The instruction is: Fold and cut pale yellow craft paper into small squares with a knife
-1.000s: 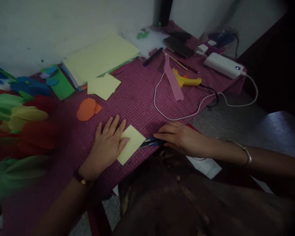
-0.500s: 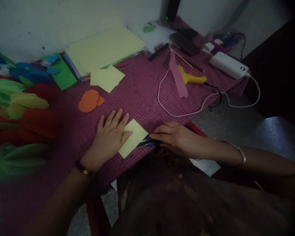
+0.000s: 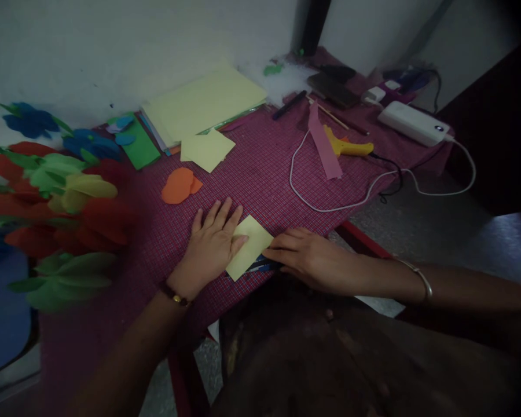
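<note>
My left hand [image 3: 212, 243] lies flat with fingers spread. Its thumb rests on a small pale yellow piece of paper [image 3: 252, 244] near the front edge of the table, and the other fingers are on the cloth. At the paper's right corner, my right hand [image 3: 304, 255] is closed, its fingertips pinching that corner. Partly under the paper and the right hand lies something slim, dark and blue [image 3: 263, 265]; its kind is hidden. Orange paper cutouts [image 3: 178, 185] lie beyond my left fingers.
Yellow sheets [image 3: 208, 104] are stacked by the wall, with cut yellow pieces [image 3: 211, 150] and green paper [image 3: 139, 145] close by. Colourful paper flowers [image 3: 69, 197] stand left. A yellow glue gun [image 3: 351, 147], pink strip [image 3: 323, 142], black pen [image 3: 289, 105], white power bank [image 3: 414, 123] and cable are right.
The whole view has shifted, so everything sits further right and slightly lower, with more of the flowers showing. My right fingertips have come over the paper's corner; the left hand stays flat.
</note>
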A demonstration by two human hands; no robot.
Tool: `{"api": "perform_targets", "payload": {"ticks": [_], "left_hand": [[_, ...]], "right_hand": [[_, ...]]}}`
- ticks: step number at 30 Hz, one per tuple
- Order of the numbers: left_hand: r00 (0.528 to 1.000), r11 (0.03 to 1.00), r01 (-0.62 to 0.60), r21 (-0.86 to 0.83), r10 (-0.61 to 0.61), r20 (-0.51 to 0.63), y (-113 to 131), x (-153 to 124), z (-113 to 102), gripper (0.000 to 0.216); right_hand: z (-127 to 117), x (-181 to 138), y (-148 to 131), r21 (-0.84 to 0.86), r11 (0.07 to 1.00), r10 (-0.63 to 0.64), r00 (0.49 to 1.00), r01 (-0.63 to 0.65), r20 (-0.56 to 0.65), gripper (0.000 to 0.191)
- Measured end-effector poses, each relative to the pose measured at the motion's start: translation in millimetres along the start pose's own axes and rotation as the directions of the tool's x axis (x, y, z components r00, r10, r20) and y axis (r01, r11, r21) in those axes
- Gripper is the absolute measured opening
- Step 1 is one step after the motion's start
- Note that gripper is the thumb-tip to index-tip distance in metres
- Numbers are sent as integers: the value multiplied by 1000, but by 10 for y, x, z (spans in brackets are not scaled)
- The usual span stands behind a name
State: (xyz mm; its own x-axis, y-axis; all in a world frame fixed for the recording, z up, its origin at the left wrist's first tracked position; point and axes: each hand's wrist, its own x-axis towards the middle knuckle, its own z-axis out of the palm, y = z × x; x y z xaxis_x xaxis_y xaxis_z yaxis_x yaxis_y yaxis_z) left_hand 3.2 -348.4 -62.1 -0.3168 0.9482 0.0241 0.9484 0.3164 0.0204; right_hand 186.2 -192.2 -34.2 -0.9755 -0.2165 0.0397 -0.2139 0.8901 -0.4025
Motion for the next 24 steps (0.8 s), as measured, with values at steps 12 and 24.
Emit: {"api": "perform_targets", "payload": {"ticks": [12,24], "left_hand": [[945,694,190,-695,-321,-63,-244,-134,-218,51],[913,854,402,-330,-348,213,105,-299,-291,64]], "right_hand": [[-518,170,702,25,979,200,931,-202,-306,37],[-237,693,1087,-167,965,160,958,-203,-238,34]]}}
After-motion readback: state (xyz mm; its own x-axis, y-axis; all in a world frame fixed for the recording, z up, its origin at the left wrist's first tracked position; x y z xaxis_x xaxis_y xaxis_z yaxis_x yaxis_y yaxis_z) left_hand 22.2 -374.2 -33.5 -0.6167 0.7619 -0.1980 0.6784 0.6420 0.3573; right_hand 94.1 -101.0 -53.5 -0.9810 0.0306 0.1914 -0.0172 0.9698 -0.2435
